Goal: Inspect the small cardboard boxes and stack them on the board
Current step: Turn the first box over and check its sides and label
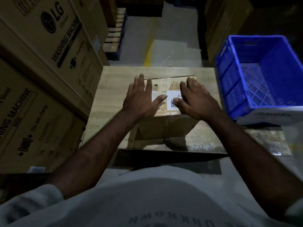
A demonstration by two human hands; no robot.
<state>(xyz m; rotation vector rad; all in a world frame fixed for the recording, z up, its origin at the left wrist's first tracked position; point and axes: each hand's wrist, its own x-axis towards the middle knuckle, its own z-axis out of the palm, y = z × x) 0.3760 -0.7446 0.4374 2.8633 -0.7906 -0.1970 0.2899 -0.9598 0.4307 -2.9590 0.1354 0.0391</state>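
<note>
- Small cardboard box (165, 128) sitting on the wooden board (111, 99), near its middle, taped top up; white barcode label (171, 95) on top
- Left hand (141, 99) flat on the box top; fingers straight and spread, gripping nothing
- Right hand (196, 99) resting on the top too; fingers slightly bent, unclasped; thumb on the label
- Blue crate (232, 76) right of the board; washing-machine cartons (42, 59) stacked left

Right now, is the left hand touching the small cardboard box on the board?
Touching. The head view shows the left hand lying flat on top of the cardboard box, fingers spread and palm at its near edge, with no gap visible.
</note>
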